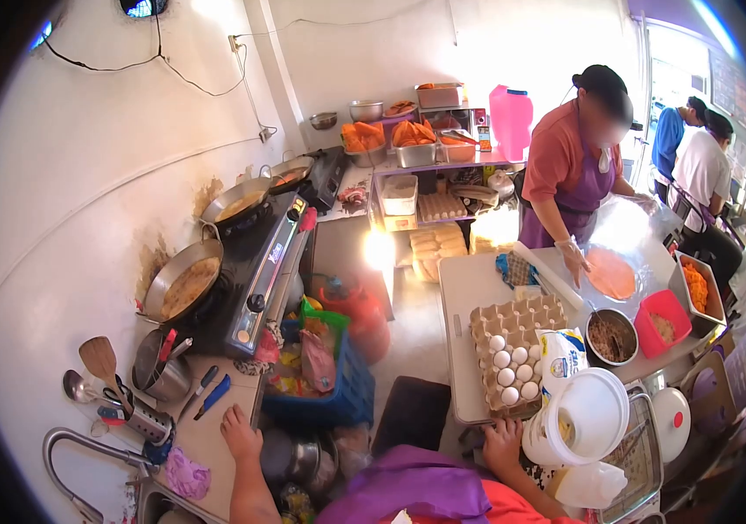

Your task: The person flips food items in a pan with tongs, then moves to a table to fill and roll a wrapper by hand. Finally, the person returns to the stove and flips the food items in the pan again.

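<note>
My left hand lies flat on the edge of the left counter, fingers stretched out, holding nothing. Just beyond it are a blue knife and a dark-handled knife. On the other side, my right hand rests on the near edge of the table, fingers laid out and nothing in them. An egg tray with several white eggs sits right ahead of that hand. A white bucket stands beside it, next to a printed bag.
Two woks with frying food sit on the gas stove. A gloved co-worker handles a flat orange round across the table. A blue crate and an orange gas cylinder occupy the floor between.
</note>
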The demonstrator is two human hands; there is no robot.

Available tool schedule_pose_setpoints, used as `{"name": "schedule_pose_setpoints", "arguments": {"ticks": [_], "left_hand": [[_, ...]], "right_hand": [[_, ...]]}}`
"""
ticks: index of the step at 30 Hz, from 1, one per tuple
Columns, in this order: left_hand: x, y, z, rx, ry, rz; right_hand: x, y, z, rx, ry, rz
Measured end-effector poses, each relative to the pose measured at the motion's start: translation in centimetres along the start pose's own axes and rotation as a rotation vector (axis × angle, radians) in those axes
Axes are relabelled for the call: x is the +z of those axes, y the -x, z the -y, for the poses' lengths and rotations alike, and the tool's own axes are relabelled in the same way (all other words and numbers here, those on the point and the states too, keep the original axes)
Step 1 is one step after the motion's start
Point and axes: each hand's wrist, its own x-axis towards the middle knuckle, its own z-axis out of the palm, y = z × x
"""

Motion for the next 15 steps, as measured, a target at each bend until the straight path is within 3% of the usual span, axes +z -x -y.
{"name": "schedule_pose_setpoints", "arguments": {"ticks": [15], "left_hand": [[-0.08, -0.14, -0.12, -0.017, -0.046, 0.031]], "right_hand": [[0.46, 0.26, -0.25, 0.020, 0.025, 0.048]]}}
